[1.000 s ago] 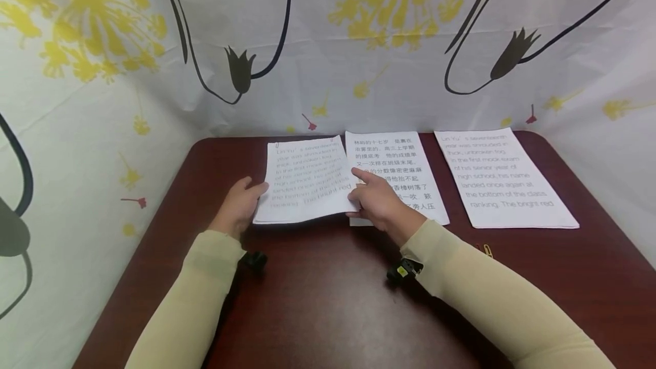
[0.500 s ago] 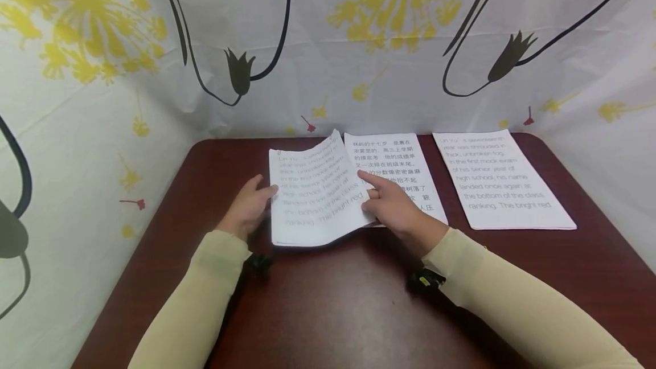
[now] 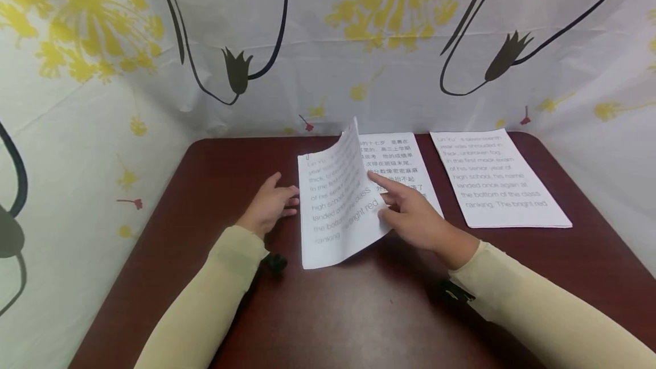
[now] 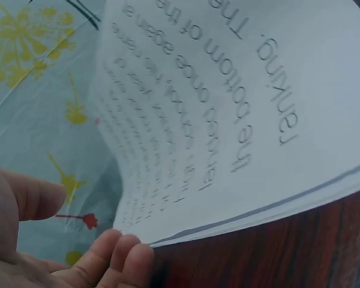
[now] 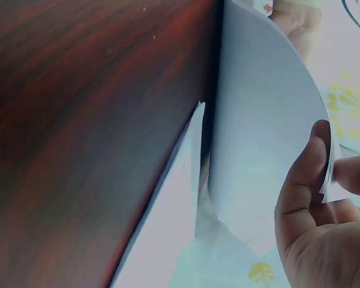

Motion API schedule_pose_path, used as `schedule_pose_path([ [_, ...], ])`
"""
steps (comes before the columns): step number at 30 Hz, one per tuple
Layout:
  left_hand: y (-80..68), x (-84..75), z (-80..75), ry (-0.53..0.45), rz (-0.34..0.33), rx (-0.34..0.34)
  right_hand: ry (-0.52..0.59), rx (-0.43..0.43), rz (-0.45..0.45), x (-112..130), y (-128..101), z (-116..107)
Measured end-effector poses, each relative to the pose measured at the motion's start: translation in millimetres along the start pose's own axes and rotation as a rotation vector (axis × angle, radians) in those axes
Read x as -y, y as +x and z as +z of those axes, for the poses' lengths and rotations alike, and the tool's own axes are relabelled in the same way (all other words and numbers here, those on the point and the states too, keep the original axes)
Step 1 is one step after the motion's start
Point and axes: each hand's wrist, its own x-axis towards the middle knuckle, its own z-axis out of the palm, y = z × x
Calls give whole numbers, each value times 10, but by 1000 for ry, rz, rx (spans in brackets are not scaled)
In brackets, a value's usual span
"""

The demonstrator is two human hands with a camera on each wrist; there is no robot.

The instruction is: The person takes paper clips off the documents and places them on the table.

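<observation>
My right hand pinches the right edge of a stack of printed English sheets. In the right wrist view, the thumb lies on one side of the curved-up sheets and the fingers on the other. A small paper clip sits at the stack's upper left corner. My left hand is beside the stack's left edge, thumb spread from the fingers. From the left wrist camera, its fingertips are at the paper's edge, and I cannot tell if they touch.
Behind my right hand, a stack with Chinese print lies partly covered by the lifted sheets. Farther right is another English stack. A dark red wooden table carries everything, with a patterned cloth hanging around its back and sides.
The English stack has shifted right and nearer to me, its right side curling up more. My right hand moved right with it. My left hand followed rightward and its thumb came off the paper.
</observation>
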Motion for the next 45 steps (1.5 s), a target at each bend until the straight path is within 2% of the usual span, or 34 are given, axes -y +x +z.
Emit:
schedule_pose_path([
  [3,5,13,64,21,6,-18,-22,6,-40,38,-39,-31],
  [6,19,25,118,6,39,-30,-63,4,-96,85,-81,-66],
  [13,51,28,237,-39,98,-8,-320,-46,-270,221,-208,-140],
  [16,53,15,305,-70,125,15,-398,-82,-329,279,-268,-163],
  [22,78,-60,482,-183,193,97,-440,-148,-435,372,-402,-239],
  [28,95,-184,684,-363,249,170,-422,-180,-522,412,-557,-322],
  [33,117,-305,771,-520,355,158,-384,-228,-489,400,-708,-381],
  [37,109,-420,793,-572,460,173,-371,-289,-431,353,-837,-453],
  [41,60,-521,794,-531,540,172,-336,-330,-366,271,-959,-530],
  [45,-48,-621,801,-415,592,105,-270,-349,-299,174,-1033,-582],
])
